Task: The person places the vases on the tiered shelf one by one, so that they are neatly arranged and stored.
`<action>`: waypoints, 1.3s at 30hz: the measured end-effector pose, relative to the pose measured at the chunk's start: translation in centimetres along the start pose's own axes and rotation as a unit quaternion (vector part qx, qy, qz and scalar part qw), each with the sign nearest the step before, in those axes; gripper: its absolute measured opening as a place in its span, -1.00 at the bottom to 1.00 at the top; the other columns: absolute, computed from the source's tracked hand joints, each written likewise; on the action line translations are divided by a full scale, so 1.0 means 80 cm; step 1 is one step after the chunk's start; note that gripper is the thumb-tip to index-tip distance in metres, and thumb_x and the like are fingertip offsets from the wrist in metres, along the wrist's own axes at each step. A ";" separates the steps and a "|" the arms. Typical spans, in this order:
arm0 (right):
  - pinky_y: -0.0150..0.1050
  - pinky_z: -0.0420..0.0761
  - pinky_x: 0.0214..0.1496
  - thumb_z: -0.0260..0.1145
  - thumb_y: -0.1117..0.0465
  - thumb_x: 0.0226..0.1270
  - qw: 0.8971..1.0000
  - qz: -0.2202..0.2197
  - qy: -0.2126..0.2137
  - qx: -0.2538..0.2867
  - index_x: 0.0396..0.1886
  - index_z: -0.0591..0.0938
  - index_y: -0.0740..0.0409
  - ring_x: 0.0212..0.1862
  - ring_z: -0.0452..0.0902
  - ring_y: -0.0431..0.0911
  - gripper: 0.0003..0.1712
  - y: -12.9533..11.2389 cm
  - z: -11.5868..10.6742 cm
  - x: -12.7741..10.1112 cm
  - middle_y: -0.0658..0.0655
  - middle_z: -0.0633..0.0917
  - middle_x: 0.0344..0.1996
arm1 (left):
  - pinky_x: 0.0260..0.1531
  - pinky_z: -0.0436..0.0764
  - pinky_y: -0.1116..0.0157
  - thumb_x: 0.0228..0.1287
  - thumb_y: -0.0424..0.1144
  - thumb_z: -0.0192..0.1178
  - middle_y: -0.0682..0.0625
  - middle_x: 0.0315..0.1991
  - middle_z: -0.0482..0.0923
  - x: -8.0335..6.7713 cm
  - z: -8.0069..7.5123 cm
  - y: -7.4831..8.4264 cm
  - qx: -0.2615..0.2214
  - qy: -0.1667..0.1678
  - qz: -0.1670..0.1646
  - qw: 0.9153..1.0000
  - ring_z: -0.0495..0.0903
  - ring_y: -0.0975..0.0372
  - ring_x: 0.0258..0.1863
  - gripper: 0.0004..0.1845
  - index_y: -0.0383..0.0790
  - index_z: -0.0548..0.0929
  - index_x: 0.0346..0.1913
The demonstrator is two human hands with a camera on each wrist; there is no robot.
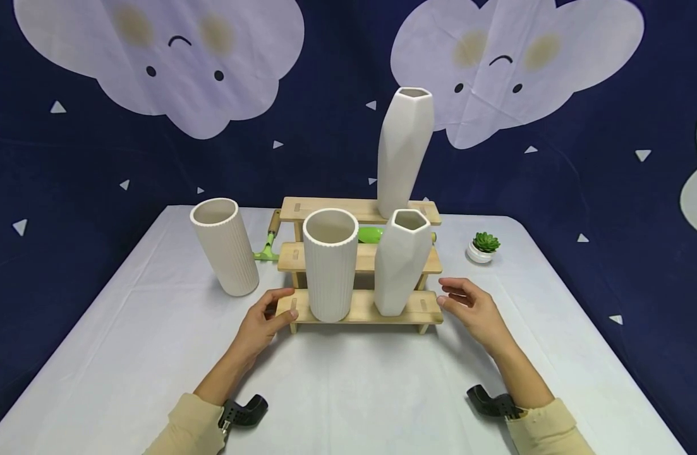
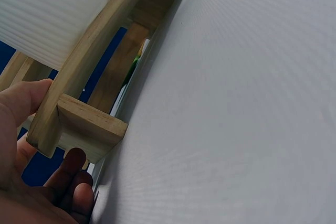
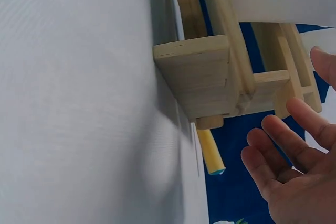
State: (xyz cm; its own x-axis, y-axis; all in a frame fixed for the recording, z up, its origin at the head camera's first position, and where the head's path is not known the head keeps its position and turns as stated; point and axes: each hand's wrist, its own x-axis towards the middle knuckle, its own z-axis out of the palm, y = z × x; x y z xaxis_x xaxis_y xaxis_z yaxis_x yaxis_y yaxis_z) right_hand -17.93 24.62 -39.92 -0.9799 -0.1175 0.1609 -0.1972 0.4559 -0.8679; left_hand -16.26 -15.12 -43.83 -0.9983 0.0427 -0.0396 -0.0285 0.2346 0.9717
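Observation:
A three-step wooden stand [image 1: 359, 306] stands mid-table. My left hand [image 1: 260, 323] holds the left end of its lowest board, thumb against the board [image 2: 84, 56] in the left wrist view. Beside the right end hovers my right hand [image 1: 474, 311], fingers loosely bent; the right wrist view shows a gap between its fingertips [image 3: 270, 124] and the wood [image 3: 199, 72]. On the lowest step stand a white ribbed vase [image 1: 331, 278] and a white faceted vase [image 1: 402, 265]. A taller faceted vase [image 1: 404, 151] stands on the top step.
Another ribbed vase [image 1: 225, 246] stands on the white-covered table [image 1: 126, 354], left of the stand. Behind the stand lie a green tool with a wooden handle [image 1: 273, 224] and a green scoop-like piece [image 1: 369, 235]. A small potted succulent [image 1: 483, 248] sits at the right.

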 end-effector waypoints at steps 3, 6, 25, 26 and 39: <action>-0.58 0.45 -0.01 0.28 0.14 0.29 1.000 0.003 -0.007 -0.004 0.16 0.47 0.33 0.16 0.47 0.10 -0.49 0.003 0.002 0.001 0.36 0.53 0.13 | -0.26 0.42 0.41 0.19 -0.19 0.29 -0.13 -0.01 0.45 0.000 0.000 0.000 0.000 0.000 0.001 1.000 0.39 0.28 -0.18 -0.47 -0.08 0.44 0.23; -0.57 0.45 -0.02 0.29 0.14 0.28 1.000 0.007 -0.015 -0.005 0.17 0.47 0.31 0.14 0.49 0.11 -0.47 0.010 0.005 0.002 0.35 0.55 0.11 | -0.23 0.42 0.42 0.18 -0.19 0.29 -0.13 -0.01 0.46 0.001 0.000 -0.001 0.001 0.001 0.002 1.000 0.39 0.28 -0.17 -0.48 -0.09 0.44 0.23; -0.47 0.53 -0.05 0.27 0.24 0.29 0.998 -0.026 -0.052 0.016 0.22 0.43 0.28 0.09 0.51 0.18 -0.48 0.025 0.017 0.002 0.35 0.49 0.18 | -0.26 0.42 0.42 0.19 -0.20 0.28 -0.12 -0.03 0.45 0.000 0.000 -0.001 -0.004 -0.002 0.009 1.000 0.39 0.29 -0.19 -0.48 -0.10 0.43 0.23; -0.47 0.53 -0.05 0.27 0.23 0.29 0.998 -0.028 -0.051 0.015 0.22 0.44 0.27 0.09 0.52 0.15 -0.48 0.025 0.017 0.002 0.35 0.49 0.18 | -0.25 0.42 0.42 0.19 -0.20 0.28 -0.12 -0.03 0.45 0.000 0.000 -0.001 -0.004 -0.002 0.009 1.000 0.40 0.29 -0.19 -0.48 -0.10 0.43 0.23; -0.46 0.52 -0.03 0.29 0.20 0.28 0.998 -0.031 -0.058 0.009 0.22 0.45 0.23 0.04 0.53 -0.08 -0.48 0.032 0.019 0.003 0.32 0.50 0.17 | -0.23 0.41 0.41 0.19 -0.19 0.28 -0.10 -0.02 0.45 0.001 0.000 -0.002 0.000 -0.002 0.008 1.000 0.39 0.30 -0.18 -0.48 -0.08 0.43 0.23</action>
State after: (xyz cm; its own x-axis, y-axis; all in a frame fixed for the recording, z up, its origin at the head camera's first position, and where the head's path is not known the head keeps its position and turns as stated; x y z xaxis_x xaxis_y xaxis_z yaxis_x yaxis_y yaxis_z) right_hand -18.60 24.40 -42.83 -0.9556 -0.2475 0.1602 -0.2563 0.4291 -0.8661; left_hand -16.34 -15.17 -43.99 -0.9985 0.0500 -0.0244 -0.0120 0.2341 0.9721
